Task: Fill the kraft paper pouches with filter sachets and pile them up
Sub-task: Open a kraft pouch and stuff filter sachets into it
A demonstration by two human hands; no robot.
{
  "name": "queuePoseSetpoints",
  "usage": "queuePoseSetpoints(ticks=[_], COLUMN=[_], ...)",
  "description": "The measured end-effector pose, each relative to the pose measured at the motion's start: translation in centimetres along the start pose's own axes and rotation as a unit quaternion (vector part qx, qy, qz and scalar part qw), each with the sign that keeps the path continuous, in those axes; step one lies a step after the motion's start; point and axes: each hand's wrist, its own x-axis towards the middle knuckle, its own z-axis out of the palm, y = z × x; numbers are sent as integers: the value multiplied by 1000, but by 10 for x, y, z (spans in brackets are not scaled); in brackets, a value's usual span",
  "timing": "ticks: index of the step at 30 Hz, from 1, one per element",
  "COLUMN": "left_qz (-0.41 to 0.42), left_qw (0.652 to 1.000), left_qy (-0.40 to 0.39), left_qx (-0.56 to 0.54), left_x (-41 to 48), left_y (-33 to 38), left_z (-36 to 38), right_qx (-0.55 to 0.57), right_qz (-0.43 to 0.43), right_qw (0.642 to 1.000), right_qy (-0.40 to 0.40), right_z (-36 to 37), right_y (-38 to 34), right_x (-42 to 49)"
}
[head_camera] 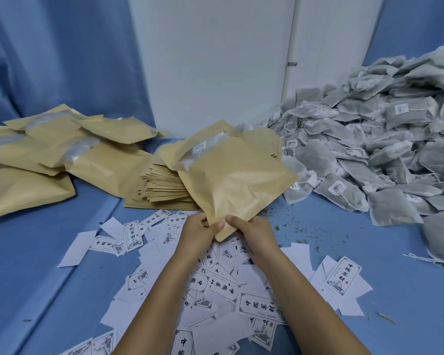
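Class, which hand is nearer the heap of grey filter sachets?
Right. Both grip the pouch; the right hand is on the side toward the heap, the left hand farther left.

Plain tan-brown kraft paper pouch (231,180). Same tan on the piled pouches (62,147), with frosted pale windows, and on the flat stack (162,188). Grey-white filter sachets (369,139) with white barcode tags. White cards (256,303) printed with black calligraphy, grey ink landscapes, small red seals. Blue cloth (36,265); white wall panel (210,60).

Blue cloth (49,252) covers the work surface. A blue curtain (49,60) hangs in folds at rear left. A white wall panel (210,60) stands at rear centre, with a metal clip (292,64) on its vertical seam. Lighting is even.
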Motion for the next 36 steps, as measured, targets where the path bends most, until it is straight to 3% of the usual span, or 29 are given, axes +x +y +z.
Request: queuePoseSetpoints(ticks=[5,9,14,19,23,36], left_qz=[9,9,5,8,-1,7], left_qw=[997,997,997,997,996,994], left_qy=[22,19,15,8,-8,-22], left_qx=[79,79,73,82,87,105], left_x=[0,0,-1,0,-2,-3], left_y=[6,7,10,11,13,14], left_z=[9,5,8,5,11,16], right_qx=[-1,56,31,126,120,278], right_qz=[-14,21,-26,-35,-36,-57], right_qw=[1000,997,994,986,984,944], right_qy=[16,56,98,104,128,170], right_z=[-2,-9,-22,-34,-43,-62], right_y=[-1,-7,-12,-18,-24,-37], right_x=[1,5,14,19,21,20])
